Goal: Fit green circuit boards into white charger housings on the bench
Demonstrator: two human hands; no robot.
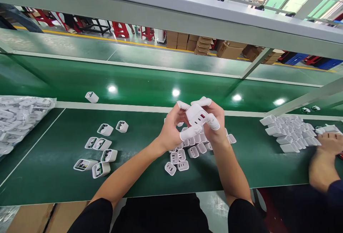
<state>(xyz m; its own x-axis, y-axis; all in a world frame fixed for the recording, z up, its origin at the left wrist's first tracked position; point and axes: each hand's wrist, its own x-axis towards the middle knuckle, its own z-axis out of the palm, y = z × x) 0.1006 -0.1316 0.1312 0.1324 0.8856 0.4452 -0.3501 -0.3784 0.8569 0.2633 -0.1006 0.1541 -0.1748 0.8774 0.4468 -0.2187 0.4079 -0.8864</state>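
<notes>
Your left hand [173,125] and right hand [216,118] held one charger [195,114] in a fingertip grip above the table [53,186]. It lay between them, neither nearer, its port face [199,117] turned up towards you.

A white, rounded, box-shaped plastic piece [194,114] is tilted between left hand [171,126] and right hand [216,118] above the green bench [150,177], dark slots [198,121] and red port [203,115] facing near.

Factory workshop: long green workbench [53,179], cardboard boxes [182,41], red stools [120,29]
</notes>
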